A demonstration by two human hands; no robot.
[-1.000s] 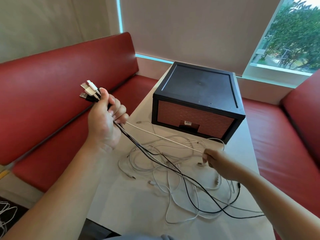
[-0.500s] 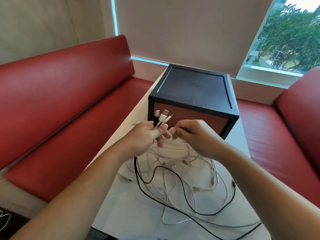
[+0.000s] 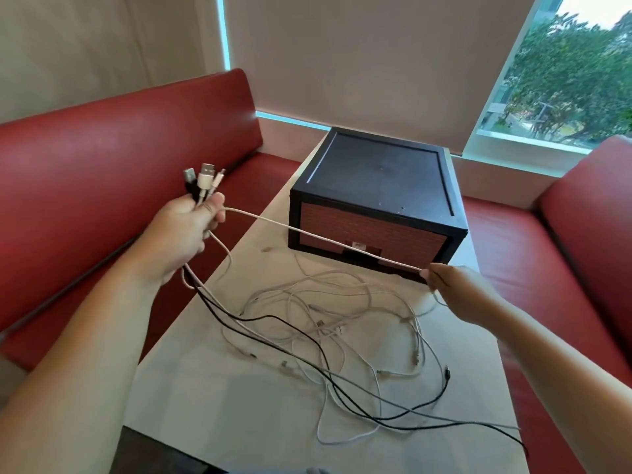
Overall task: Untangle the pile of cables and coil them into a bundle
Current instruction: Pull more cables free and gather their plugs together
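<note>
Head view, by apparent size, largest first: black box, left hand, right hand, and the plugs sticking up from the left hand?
1. black box
2. left hand and right hand, which pinches the white cable: too alike to rank
3. plugs

White, black cables (image 3: 325,331) tangled on table (image 3: 205,398), maybe six

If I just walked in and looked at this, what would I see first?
First, the white cable stretched tight in the air between two hands. The left hand grips a bunch of plugs pointing up, and the right hand pinches the cable. Below them a messy pile of cables, white and black, sprawls over the table. Behind it stands a black box with a brick-patterned front.
</note>
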